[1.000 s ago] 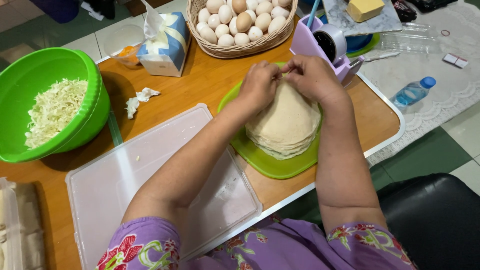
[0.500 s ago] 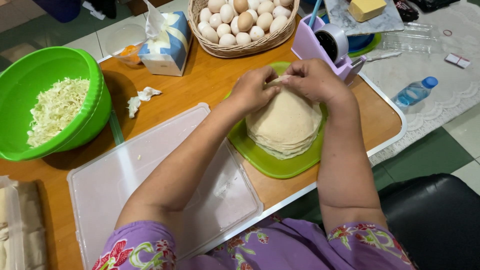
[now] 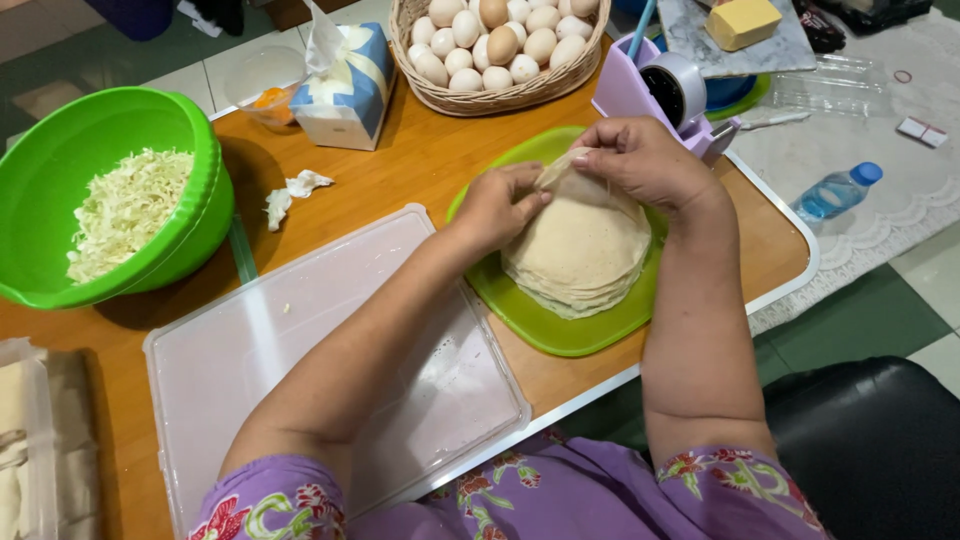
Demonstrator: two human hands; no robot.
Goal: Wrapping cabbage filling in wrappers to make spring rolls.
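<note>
Wooden table (image 3: 420, 170) fills most of the view, person seated at 6 o'clock. Clear flat plastic lid or tray (image 3: 300, 350) lies at 7 o'clock, nothing on it. Green bowl (image 3: 190, 130) at 9 to 10 o'clock holds shredded cabbage (image 3: 125, 205). Wicker basket (image 3: 500, 98) at 12 o'clock is full of eggs (image 3: 500, 45). Green plate (image 3: 520, 310) sits centre, slightly toward 3 o'clock, carrying the stack of thin wrappers (image 3: 580, 255). Tissue box (image 3: 345, 85) at 11 o'clock, purple tape dispenser (image 3: 665, 90) at 1 o'clock, water bottle (image 3: 835, 192) lying off the table at 3 o'clock, small clear cup (image 3: 262, 85) with something orange in it beside the tissue box. Left hand (image 3: 500, 205) presses on the stack's 10 o'clock side, fingertips pinched at the top sheet's edge. Right hand (image 3: 645, 160) pinches the lifted far edge of the top wrapper (image 3: 562, 168) at the stack's 12 o'clock, thumb and fingers closed on it. Risk, as judged: the sheet looks very thin, so a quick or uneven pull could tear it; two sheets may cling and lift together; the plate could slide toward the table's near edge if the left hand lets up.
</note>
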